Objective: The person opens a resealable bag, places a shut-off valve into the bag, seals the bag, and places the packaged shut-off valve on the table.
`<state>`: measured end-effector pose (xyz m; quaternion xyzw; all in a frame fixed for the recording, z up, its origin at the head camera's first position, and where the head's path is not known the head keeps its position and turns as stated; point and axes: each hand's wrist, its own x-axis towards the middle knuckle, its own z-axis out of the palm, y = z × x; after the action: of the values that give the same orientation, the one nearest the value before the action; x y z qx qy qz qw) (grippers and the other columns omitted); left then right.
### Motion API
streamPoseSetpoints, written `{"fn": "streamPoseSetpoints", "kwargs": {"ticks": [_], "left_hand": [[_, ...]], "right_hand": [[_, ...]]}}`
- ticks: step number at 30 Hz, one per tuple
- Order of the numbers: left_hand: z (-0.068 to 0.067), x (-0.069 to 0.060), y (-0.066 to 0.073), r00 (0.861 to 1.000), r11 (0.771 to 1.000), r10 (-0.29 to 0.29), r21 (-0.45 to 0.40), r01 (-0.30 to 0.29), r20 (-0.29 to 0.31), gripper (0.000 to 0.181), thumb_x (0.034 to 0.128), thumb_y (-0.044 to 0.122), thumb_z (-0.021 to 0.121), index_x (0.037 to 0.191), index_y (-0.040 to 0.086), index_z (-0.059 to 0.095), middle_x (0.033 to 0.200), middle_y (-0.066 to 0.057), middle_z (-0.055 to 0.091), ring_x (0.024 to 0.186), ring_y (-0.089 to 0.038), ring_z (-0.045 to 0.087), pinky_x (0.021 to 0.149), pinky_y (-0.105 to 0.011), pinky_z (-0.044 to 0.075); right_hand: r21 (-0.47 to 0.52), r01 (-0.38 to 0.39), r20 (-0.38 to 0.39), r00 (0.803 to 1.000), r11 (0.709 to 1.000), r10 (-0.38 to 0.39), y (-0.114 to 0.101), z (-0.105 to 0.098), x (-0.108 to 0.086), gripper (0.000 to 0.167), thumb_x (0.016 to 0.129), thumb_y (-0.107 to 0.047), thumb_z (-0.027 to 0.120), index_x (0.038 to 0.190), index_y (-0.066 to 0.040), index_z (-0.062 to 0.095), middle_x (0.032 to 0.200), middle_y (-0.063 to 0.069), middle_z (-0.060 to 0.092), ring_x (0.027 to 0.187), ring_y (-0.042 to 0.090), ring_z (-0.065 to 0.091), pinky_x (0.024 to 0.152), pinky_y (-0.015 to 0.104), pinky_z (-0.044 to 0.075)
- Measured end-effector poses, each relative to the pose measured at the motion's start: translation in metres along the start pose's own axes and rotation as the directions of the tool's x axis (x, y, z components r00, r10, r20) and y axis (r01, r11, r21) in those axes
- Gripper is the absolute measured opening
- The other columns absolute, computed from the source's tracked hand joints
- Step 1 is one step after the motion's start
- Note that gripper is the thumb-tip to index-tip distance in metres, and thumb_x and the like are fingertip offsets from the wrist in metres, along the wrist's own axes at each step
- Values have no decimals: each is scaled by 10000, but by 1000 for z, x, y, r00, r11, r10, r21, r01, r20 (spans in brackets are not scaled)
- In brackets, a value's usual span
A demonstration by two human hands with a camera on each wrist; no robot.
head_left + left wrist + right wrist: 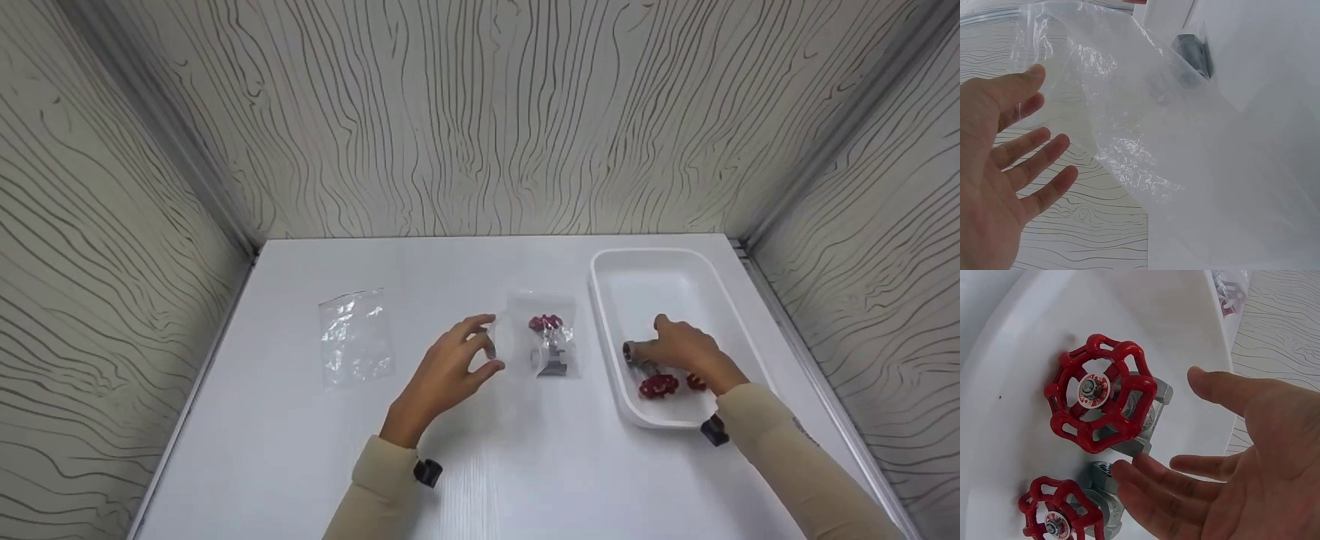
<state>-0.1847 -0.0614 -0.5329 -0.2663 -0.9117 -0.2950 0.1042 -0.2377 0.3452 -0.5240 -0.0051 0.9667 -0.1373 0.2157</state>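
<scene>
My left hand [450,360] hovers over the white table, its fingers loosely bent and apart. A clear plastic bag [514,349] is just beyond its fingertips; in the left wrist view this bag [1129,112] spreads past the thumb, and whether they touch is unclear. Just right of it lies a bagged valve with a red handwheel [545,322]. Over the white tray [600,315], my right hand [679,349] reaches down with thumb and fingers spread. Its fingertips are close to a metal valve with a red handwheel [1100,394]; a second valve [1061,512] lies beside it.
Flat on the table at the left is another clear bag [356,341]. Wood-patterned panels [450,120] stand at the back and both sides. The tray's raised rim surrounds the loose valves.
</scene>
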Motion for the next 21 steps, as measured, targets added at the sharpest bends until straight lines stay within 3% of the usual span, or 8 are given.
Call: {"fn": "streamPoseSetpoints", "kwargs": {"ticks": [4, 7, 15, 21], "left_hand": [[0, 0, -1, 1000, 1000, -9, 4, 9, 5, 170, 973, 338, 803, 1010, 197, 714, 1550, -30, 589, 1402, -239, 609, 1109, -403, 562], [0, 0, -1, 1000, 1000, -14, 8, 14, 7, 171, 975, 340, 801, 1009, 198, 713, 1550, -27, 589, 1404, -240, 608, 1111, -408, 561], [0, 0, -3, 1000, 1000, 1, 10, -1, -5, 168, 973, 332, 804, 1007, 198, 709, 1538, -28, 598, 1401, -237, 609, 1110, -415, 562], [0, 0, -5, 1000, 1000, 8, 5, -8, -13, 160, 969, 311, 811, 997, 191, 710, 1530, -36, 603, 1387, -234, 620, 1106, -410, 565]], "right_hand": [[-22, -14, 49, 999, 1000, 15, 0, -1, 3, 854, 966, -479, 697, 1456, 156, 402, 1160, 333, 663, 831, 339, 647, 713, 458, 548], [-47, -18, 85, 996, 999, 22, 1, 0, 5, 903, 959, -481, 718, 1477, 170, 367, 1192, 347, 649, 855, 347, 654, 772, 496, 568], [-72, -29, 136, 990, 997, 38, 5, 8, 14, 884, 928, -531, 745, 1431, 123, 426, 1127, 288, 656, 919, 402, 615, 783, 539, 578], [-127, -14, 96, 995, 992, 26, 3, 17, 19, 948, 878, -462, 791, 1446, 180, 388, 1057, 286, 683, 919, 455, 589, 969, 661, 429]]}}
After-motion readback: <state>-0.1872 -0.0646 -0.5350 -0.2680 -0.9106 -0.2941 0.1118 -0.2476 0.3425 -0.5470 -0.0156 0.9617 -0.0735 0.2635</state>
